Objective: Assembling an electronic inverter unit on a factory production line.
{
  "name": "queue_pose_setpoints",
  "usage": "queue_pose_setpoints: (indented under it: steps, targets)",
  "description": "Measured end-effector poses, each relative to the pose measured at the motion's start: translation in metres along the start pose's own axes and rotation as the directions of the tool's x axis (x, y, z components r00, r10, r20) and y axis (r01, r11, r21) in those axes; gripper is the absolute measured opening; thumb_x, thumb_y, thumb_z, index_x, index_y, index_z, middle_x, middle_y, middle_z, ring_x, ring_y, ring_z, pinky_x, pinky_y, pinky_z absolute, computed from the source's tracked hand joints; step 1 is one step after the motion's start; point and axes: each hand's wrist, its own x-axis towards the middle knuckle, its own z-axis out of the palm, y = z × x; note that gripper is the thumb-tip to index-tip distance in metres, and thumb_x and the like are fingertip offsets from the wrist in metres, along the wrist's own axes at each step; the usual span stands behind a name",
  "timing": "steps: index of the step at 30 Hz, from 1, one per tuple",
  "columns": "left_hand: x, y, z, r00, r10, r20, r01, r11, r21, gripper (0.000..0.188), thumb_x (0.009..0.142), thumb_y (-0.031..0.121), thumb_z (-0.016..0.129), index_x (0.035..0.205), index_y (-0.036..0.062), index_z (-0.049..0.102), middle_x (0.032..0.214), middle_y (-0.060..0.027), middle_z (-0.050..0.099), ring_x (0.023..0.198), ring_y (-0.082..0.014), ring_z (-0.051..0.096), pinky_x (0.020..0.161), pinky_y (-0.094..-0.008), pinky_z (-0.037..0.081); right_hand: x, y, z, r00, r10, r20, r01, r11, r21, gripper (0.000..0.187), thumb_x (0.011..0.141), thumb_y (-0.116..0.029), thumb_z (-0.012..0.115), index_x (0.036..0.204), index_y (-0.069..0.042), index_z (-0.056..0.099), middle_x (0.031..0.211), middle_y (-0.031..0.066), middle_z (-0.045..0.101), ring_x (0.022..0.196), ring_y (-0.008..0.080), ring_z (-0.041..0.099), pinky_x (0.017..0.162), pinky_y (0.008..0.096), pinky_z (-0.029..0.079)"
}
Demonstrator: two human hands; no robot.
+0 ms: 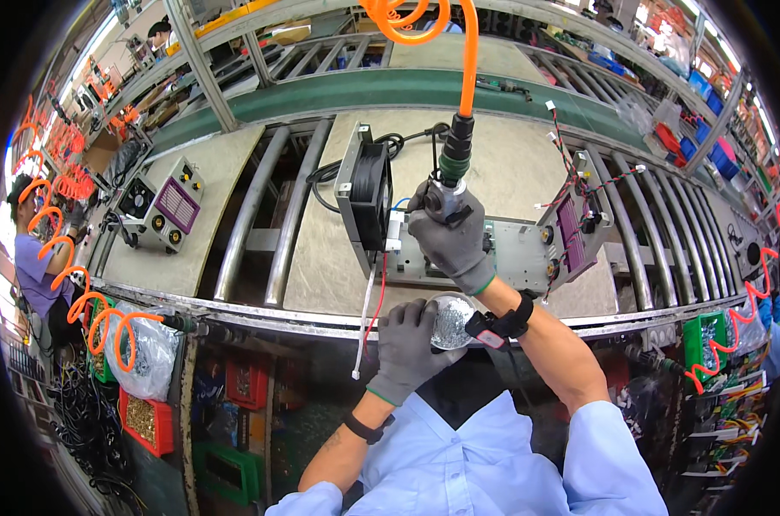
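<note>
From my end I see, at far left, a metal unit (177, 211) with a fan and purple grille on its board. Nearer the middle, a black cooling fan (374, 202) sits on an upright metal panel (347, 193), just left of my right fist; red and white wires (366, 318) dangle below it over the bench edge.

My gloved left hand (405, 353) is closed about a round dish (455, 297) of small silvery screws, fingers along its left side, thumb below; the dish sits in front of the bench edge. My gloved right hand (454, 236) is wrapped around a pneumatic screwdriver (455, 159), whose silver, green and black body rises from the fist to an orange hose (470, 60). Its tip is hidden beneath the glove.

Under and right of that fist lies the flat grey base plate (515, 254), ending at an upright front panel (571, 224) with a purple grille, black knobs and twisted wires (563, 150) sticking up.
</note>
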Motion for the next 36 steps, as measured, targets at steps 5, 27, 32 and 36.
queue_pose_setpoints:
  steps: [5,27,32,36]
  targets:
    - [0.0,-0.002,0.003,1.0,-0.006,-0.031,0.005,1.0,-0.025,0.085,0.061,0.059,0.08,0.124,0.0055,0.058,0.119,-0.0122,0.058,0.109,-0.0331,0.054,0.09,-0.0488,0.041,0.004,0.007,-0.001,0.999,0.0,0.035,0.004,0.992,-0.13,0.016,0.076,0.0,0.064,0.091,-0.002,0.06,0.077,0.0016,0.063,0.067,0.008,0.058,0.059,0.025,0.048]
    - [0.002,-0.005,0.0,1.0,0.009,-0.022,-0.01,0.999,-0.039,0.079,0.063,0.057,0.081,0.12,0.0052,0.06,0.118,-0.0105,0.057,0.112,-0.0308,0.054,0.09,-0.0476,0.043,-0.059,-0.02,-0.028,0.987,0.147,0.06,-0.151,0.986,0.073,0.019,0.077,0.007,0.057,0.095,0.002,0.061,0.086,0.0064,0.064,0.07,0.0102,0.062,0.06,0.025,0.052]
    - [0.002,-0.006,0.002,1.0,0.003,-0.008,-0.004,0.999,-0.038,0.079,0.064,0.058,0.081,0.12,0.0052,0.061,0.12,-0.0114,0.057,0.112,-0.0315,0.054,0.091,-0.0481,0.041,-0.061,-0.013,-0.028,0.982,0.186,0.046,-0.188,0.981,0.044,0.013,0.076,0.007,0.063,0.086,0.0,0.06,0.081,0.0034,0.063,0.069,0.0062,0.057,0.06,0.023,0.046]
    - [0.003,-0.007,0.001,1.0,0.017,0.012,-0.017,1.0,-0.022,0.08,0.064,0.06,0.08,0.121,0.0058,0.06,0.121,-0.0115,0.057,0.113,-0.0312,0.053,0.091,-0.0478,0.039,-0.05,-0.022,-0.028,0.975,0.211,0.065,-0.212,0.977,0.009,0.014,0.073,0.008,0.062,0.085,0.0,0.061,0.081,0.006,0.064,0.071,0.0109,0.062,0.062,0.025,0.05]
